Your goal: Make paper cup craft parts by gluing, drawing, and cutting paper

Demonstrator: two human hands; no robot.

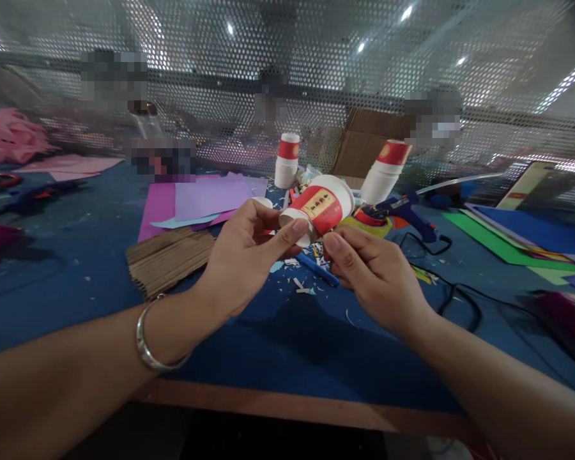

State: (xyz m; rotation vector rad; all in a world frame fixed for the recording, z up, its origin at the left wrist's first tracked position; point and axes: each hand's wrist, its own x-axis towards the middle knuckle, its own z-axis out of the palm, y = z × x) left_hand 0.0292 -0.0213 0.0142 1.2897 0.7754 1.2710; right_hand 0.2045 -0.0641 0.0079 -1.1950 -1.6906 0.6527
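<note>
My left hand (249, 255) grips a red and white paper cup (322, 206), thumb across its base end. The cup lies tilted on its side above the table, its yellow label with dark characters facing me. Close by on the right, my right hand (371, 268) is closed in a pinch just below the cup's wall; what sits between thumb and forefinger is hidden. Part of a white rim (262, 202) shows behind my left fingers. Beneath the hands are a blue pen-like stick (319, 268) and scattered paper scraps (303, 287).
Stacked paper cups stand at the back, one stack (286, 171) upright, another (384, 176) leaning. A blue glue gun (412, 211) with a black cord is right of the hands. Corrugated cardboard (167, 259) and purple sheets (211, 197) lie left, coloured sheets (531, 233) right.
</note>
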